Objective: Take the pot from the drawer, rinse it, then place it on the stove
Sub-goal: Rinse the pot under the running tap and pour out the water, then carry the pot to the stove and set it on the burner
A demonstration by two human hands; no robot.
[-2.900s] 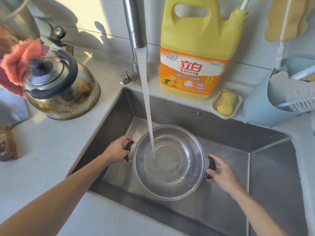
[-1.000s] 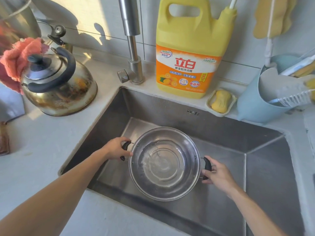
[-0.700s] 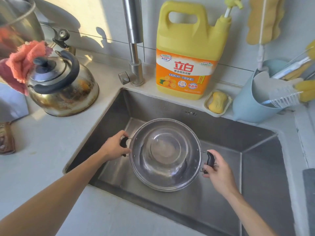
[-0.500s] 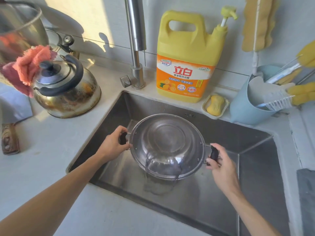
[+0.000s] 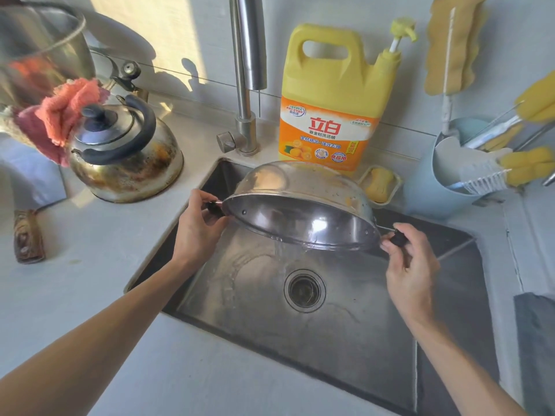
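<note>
Shiny steel pot (image 5: 303,217) w/ matt black handles, brushed steel sink (image 5: 345,340), glossy plastic jug (image 5: 333,94).

The yellow detergent jug (image 5: 336,94) label reads "立白".

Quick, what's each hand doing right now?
Left hand: closed on the pot handle.
Right hand: closed on the pot's other handle.

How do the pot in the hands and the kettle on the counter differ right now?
The pot is held tipped over the sink, water spilling from its rim; the kettle stands upright on the counter. The pot looks clean and shiny, the kettle scorched brown. The pot is open with two side handles, the kettle lidded with one arched handle. Both are steel.
</note>
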